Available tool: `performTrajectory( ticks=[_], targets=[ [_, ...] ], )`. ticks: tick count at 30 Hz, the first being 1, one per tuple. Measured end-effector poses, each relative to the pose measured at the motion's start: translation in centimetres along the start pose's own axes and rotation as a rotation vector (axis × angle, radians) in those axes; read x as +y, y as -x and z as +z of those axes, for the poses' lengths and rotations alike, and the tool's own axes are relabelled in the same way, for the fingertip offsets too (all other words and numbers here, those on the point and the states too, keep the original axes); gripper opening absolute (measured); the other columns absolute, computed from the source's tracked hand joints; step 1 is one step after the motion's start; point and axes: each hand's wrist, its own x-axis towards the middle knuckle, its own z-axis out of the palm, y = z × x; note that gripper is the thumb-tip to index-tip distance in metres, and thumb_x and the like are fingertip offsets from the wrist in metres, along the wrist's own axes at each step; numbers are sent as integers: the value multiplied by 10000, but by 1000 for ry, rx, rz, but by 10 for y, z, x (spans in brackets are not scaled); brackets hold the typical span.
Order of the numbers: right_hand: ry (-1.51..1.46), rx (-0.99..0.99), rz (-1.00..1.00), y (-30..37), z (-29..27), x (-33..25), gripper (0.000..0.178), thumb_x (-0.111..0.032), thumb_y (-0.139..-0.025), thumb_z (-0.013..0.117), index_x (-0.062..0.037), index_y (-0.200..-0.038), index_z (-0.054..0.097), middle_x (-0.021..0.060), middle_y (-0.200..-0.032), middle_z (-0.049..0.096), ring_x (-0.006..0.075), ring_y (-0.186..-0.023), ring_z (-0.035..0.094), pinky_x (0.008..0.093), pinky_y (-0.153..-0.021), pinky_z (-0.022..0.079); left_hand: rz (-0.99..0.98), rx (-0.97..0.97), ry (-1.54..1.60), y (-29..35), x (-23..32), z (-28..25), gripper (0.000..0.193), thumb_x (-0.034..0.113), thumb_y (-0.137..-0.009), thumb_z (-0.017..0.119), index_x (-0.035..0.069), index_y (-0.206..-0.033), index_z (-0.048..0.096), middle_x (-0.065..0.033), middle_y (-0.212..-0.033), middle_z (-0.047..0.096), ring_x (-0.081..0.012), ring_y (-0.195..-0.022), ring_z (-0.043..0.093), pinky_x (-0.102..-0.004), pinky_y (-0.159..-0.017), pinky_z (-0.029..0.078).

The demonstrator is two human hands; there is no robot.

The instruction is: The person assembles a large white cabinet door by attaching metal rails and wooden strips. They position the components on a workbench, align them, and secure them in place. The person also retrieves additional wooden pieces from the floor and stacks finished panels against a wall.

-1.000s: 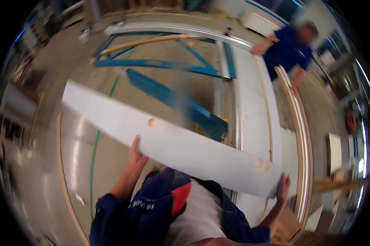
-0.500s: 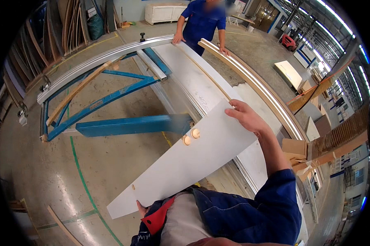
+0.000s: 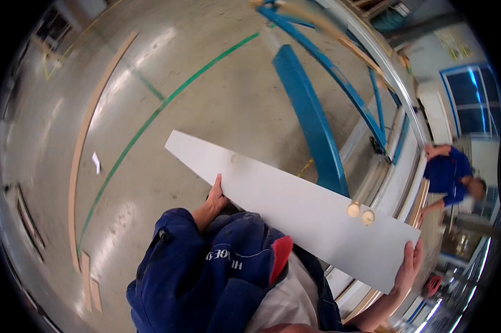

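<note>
I see the concrete floor with its green line beneath the long white panel I carry. My left hand fingers grasp its near edge; right hand fingers clasp its wide end. Two round wooden dowels stand there.

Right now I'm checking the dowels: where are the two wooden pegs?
In the head view the pegs stand side by side on the white board, toward its right end, nearer the right hand than the left hand.
</note>
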Motion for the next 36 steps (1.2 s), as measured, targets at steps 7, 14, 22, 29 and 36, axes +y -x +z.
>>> performTrajectory(
  ticks=[7,14,22,29,36],
  targets=[
    [-3,-108,-39,-48,34,7,553,-184,-1018,605,23,-1484,390,125,-1306,610,192,-1162,590,328,-1027,454,189,-249,-425,29,23,-25,559,389,-1076,423,37,-1506,372,-135,-1522,467,-259,-1410,420,-434,-1177,353],
    [190,-370,-330,-72,141,-70,459,-363,-976,601,30,-1207,549,255,-1166,620,399,-1076,613,486,-916,491,64,-50,-713,68,57,66,493,235,-1032,540,37,-1441,349,-159,-1368,532,-257,-1251,526,-403,-1071,428],
    [40,-542,-481,-100,296,-49,335,-255,-947,580,59,-1040,507,307,-1062,605,441,-1035,593,528,-891,457,28,133,-1006,38,57,98,431,264,-1025,544,26,-1357,405,-154,-1279,569,-260,-1175,560,-401,-1016,457],
    [-3,-699,-472,-67,445,14,304,-204,-927,570,77,-1027,512,301,-1006,630,451,-996,612,532,-884,476,49,169,-1044,43,63,107,390,289,-1020,547,17,-1283,453,-149,-1201,602,-263,-1109,590,-399,-968,481],
    [-328,-1253,-196,-48,464,56,331,-218,-930,598,18,-1162,609,186,-1078,700,281,-840,717,405,-703,591,57,186,-1089,47,61,110,366,314,-1014,551,8,-1209,502,-144,-1123,634,-267,-1043,620,-397,-920,506]
  ],
)
